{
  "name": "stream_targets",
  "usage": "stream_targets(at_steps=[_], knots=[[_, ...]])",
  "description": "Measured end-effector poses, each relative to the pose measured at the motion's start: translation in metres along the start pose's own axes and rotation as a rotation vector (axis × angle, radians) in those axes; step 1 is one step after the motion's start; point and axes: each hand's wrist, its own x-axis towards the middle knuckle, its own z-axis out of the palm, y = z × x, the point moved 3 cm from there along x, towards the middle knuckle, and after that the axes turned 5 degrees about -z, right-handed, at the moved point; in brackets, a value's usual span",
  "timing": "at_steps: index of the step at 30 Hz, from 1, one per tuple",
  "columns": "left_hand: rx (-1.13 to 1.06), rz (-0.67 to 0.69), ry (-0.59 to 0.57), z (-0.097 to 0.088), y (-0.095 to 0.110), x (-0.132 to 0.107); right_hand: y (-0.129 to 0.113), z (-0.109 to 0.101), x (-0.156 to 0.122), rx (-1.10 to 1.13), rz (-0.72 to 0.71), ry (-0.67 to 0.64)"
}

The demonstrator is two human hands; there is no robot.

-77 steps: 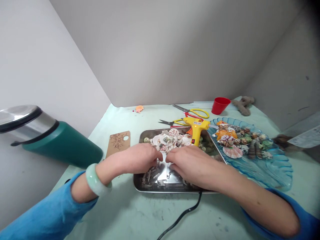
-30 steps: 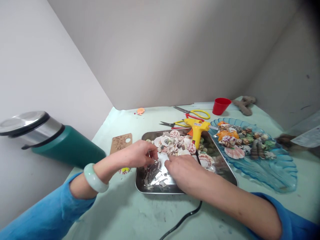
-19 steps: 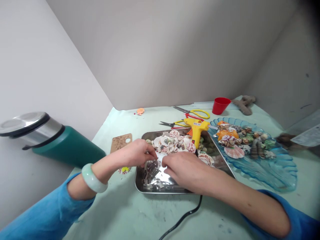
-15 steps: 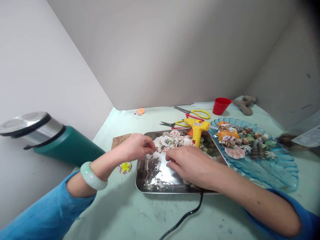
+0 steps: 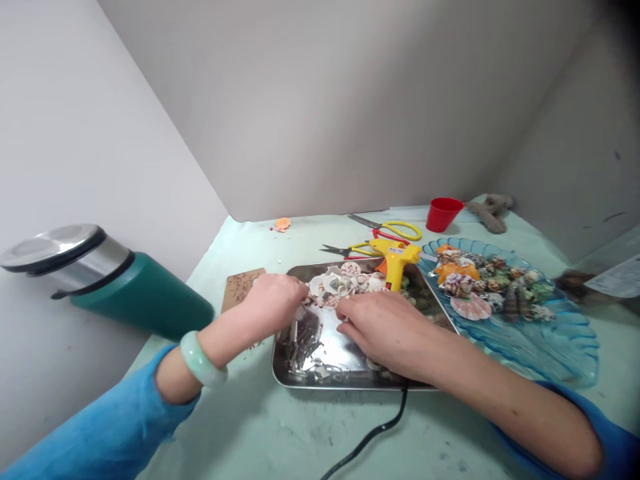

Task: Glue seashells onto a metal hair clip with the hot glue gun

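My left hand [image 5: 275, 300], its fingers curled closed, is over the left rim of a metal tray [image 5: 345, 350]; whatever it pinches is hidden. My right hand [image 5: 383, 327] hovers above the tray's middle with its fingers bent and drawn together, and I cannot make out what is in them. White and speckled seashells [image 5: 343, 281] are heaped in the tray's back part, just beyond both hands. Clear and dark slivers [image 5: 305, 343] lie along its left side. A yellow glue gun [image 5: 395, 260] rests on the tray's back right, behind my right hand.
To the right is a blue shell-shaped dish [image 5: 555, 340] full of shells. Scissors [image 5: 395, 230] and a red cup [image 5: 444, 213] are behind. A green bottle [image 5: 145, 293] and a speckled brown board [image 5: 237, 290] stand left. A black cord [image 5: 370, 433] runs toward the front.
My left hand has moved slightly right, its fingers now curled more tightly and turned downward. My right hand has shifted only a little.
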Motion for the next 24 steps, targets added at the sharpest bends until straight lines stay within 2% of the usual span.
stream_targets(at_steps=[5,13,16,19,24], knots=[[0.042,-0.028,-0.025,0.008,0.016,0.007,-0.003,-0.002,-0.001,-0.016,0.014,-0.024],[0.05,-0.096,0.028,-0.002,0.009,0.017,-0.005,-0.01,0.001,-0.036,0.071,-0.073],[0.029,-0.068,0.008,-0.003,0.012,0.018,-0.004,-0.009,0.003,-0.043,0.073,-0.076],[0.006,-0.041,-0.032,0.002,0.019,0.018,-0.002,-0.006,0.004,-0.048,0.064,-0.064],[0.012,-0.075,-0.047,0.012,0.026,0.022,0.001,-0.002,0.003,-0.055,0.035,-0.037]])
